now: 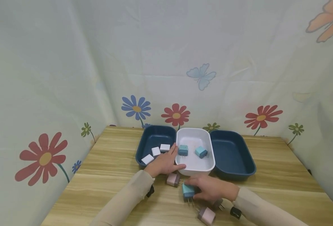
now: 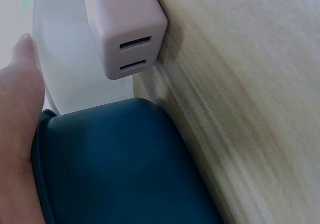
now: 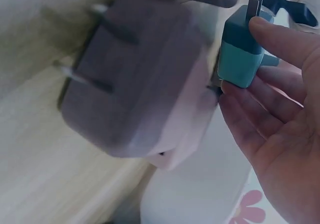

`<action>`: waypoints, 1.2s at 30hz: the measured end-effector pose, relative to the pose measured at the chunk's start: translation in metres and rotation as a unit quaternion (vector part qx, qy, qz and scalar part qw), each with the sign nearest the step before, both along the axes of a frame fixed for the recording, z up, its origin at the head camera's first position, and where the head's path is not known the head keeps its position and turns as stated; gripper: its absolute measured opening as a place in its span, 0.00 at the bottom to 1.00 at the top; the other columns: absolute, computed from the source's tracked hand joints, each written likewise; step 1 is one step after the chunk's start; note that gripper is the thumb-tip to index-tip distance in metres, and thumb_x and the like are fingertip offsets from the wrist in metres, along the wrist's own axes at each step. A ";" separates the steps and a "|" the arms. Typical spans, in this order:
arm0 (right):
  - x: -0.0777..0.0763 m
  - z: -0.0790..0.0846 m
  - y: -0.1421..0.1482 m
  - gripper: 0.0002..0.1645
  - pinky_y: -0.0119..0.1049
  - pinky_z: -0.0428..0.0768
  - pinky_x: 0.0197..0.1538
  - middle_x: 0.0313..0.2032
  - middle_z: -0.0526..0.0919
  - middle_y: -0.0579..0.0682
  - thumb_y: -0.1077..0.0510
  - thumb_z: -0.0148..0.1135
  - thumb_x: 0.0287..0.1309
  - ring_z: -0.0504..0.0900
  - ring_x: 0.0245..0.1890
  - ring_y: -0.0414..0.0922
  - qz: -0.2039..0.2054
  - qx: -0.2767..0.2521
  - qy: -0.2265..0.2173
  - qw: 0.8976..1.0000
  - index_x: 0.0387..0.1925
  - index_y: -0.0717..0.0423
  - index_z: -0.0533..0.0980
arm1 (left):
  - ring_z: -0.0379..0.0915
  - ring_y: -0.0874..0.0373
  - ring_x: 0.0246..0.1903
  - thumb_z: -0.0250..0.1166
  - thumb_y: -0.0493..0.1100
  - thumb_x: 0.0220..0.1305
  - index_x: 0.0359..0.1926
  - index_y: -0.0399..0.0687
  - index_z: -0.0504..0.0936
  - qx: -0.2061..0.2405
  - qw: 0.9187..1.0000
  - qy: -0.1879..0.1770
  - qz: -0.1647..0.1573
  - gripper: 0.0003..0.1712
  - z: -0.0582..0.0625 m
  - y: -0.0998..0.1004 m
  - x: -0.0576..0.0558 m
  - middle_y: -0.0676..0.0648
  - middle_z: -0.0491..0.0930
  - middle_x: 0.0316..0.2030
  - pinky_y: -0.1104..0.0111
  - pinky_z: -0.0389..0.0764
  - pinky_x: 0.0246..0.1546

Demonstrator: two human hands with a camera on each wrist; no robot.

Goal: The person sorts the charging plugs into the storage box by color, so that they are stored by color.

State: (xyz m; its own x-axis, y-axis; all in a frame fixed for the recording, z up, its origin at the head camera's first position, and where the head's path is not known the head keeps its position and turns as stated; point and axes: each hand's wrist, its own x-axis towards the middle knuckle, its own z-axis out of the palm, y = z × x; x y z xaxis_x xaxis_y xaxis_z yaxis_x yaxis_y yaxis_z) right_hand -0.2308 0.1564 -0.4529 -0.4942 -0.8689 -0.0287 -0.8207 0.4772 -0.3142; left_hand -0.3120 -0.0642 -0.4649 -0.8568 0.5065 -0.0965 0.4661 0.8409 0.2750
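My right hand (image 1: 210, 187) pinches a teal charger plug (image 1: 188, 190) between thumb and fingers, just in front of the white box (image 1: 194, 172). In the right wrist view, the prongs of this teal plug (image 3: 242, 58) point up past the thumb. My left hand (image 1: 164, 162) rests with extended fingers on the adjoining rims of the white box and the left blue box (image 1: 156, 130). Below it lies a pink charger plug (image 1: 173, 180), whose two slots face the left wrist camera. Two teal plugs, one upright (image 1: 183, 150) and one tilted (image 1: 201, 152), sit inside the white box.
Three white plugs (image 1: 156, 151) lie in the left blue box. The right blue box (image 1: 231, 153) stands against the white one and holds nothing visible. Near the right hand are another pink plug (image 1: 206, 215) and a partly hidden brownish plug (image 1: 217, 203). A patterned curtain (image 1: 160, 62) hangs behind.
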 end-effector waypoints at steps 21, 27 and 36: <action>0.008 0.043 0.038 0.30 0.36 0.76 0.52 0.55 0.75 0.43 0.53 0.67 0.56 0.74 0.52 0.37 -0.049 -0.077 -0.029 0.995 0.60 0.52 0.71 | 0.59 0.49 0.65 0.48 0.76 0.58 0.74 0.43 0.42 -0.005 1.000 0.013 -0.001 0.58 -0.001 0.001 0.000 0.44 0.36 0.74 0.57 0.68 0.59; 0.000 0.049 0.052 0.31 0.38 0.78 0.48 0.54 0.77 0.48 0.56 0.71 0.51 0.76 0.49 0.41 -0.067 -0.110 0.026 0.991 0.58 0.56 0.73 | 0.61 0.49 0.64 0.46 0.78 0.57 0.74 0.42 0.43 -0.009 1.000 0.018 -0.004 0.59 0.001 0.001 0.002 0.44 0.36 0.74 0.58 0.68 0.58; -0.014 0.054 0.065 0.31 0.38 0.79 0.44 0.54 0.76 0.51 0.55 0.68 0.54 0.78 0.42 0.42 -0.128 -0.118 0.030 0.984 0.59 0.57 0.72 | 0.63 0.50 0.63 0.46 0.79 0.56 0.74 0.43 0.43 -0.010 1.000 0.016 -0.001 0.60 0.003 0.000 0.003 0.45 0.35 0.74 0.58 0.70 0.57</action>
